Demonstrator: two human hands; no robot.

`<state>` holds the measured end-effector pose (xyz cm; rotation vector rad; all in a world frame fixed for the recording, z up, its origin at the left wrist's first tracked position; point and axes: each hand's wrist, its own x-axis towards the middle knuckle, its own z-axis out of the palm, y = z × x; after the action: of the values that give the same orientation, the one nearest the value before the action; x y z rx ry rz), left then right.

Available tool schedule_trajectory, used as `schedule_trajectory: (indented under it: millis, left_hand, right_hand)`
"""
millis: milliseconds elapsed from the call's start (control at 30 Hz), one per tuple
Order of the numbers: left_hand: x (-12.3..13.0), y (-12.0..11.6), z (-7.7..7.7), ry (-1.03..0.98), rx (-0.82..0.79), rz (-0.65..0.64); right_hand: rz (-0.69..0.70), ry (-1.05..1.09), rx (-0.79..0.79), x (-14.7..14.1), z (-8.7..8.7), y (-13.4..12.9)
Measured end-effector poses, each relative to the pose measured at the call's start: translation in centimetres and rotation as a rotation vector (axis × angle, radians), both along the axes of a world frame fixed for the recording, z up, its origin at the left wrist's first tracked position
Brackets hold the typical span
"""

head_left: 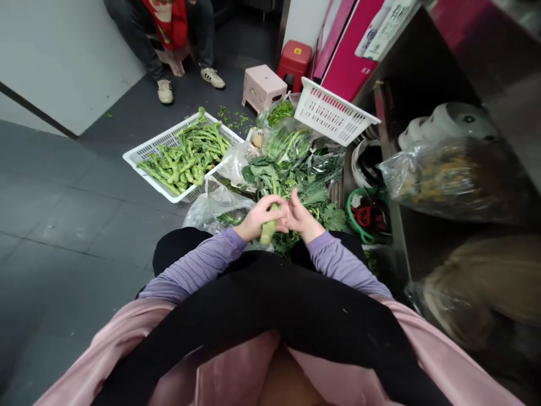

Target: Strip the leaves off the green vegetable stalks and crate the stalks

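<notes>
My left hand (262, 215) is closed around a thick pale-green vegetable stalk (267, 231), its cut end towards me and its leafy end pointing away. Close against it is my right hand (299, 216), thumb raised apart from the fingers, whose tips meet the left hand and are partly hidden. Under and beyond both hands lies a heap of leafy greens (308, 194). A clear plastic bag (207, 208) with some greens inside sits left of the hands. Farther left, a white slotted basket (146, 149) holds many trimmed green stalks (186, 158).
Bagged greens (287, 141) lie behind the heap, under a tilted white basket (329, 115). A pink stool (264, 87) and a red stool (293, 62) stand beyond. At right are a green basket (359, 225) and a shelf with a plastic bag (443, 177). A person (169, 28) sits far left.
</notes>
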<state>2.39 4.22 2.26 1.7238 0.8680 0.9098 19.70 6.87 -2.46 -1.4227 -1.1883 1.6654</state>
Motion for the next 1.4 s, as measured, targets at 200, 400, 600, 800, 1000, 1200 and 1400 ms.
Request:
schedule_trajectory:
  millis: [200,400,600,800,1000,1200,1400]
  left_hand:
    - [0.7,-1.4,-1.6,0.037,0.121,-0.143]
    - [1.3,-3.2,-2.3,-0.195,-0.682,-0.128]
    - [1.8,-3.8,-2.6,-0.166,-0.633,0.232]
    - [2.9,-4.0,-2.7,-0.225,-0.660,0.334]
    - [1.2,-0.1,-1.7,-0.485,-0.806,0.534]
    - [-1.5,0.9,0.1,-0.659,-0.916,-0.083]
    - [-0.9,-1.6,-0.3,-0.477,-0.854,-0.488]
  right_hand:
    - [-0.555,0.433,0.167,-1.4,3.3,-1.9]
    - [-0.557,0.210,0.316,-2.9,4.6,-2.1]
    - [-0.480,-0.525,0.470,-4.1,3.5,-1.7]
    - [-0.688,-0.524,0.397,-4.4,1.0,-0.2]
    - [-0.868,0.060,0.403,-5.6,1.4,-1.9]
    - [-0.625,0.508,0.039,-2.7,3.4,-2.1]
    - [-0.296,0.589,-0.058,-3.1,4.3,-2.4]
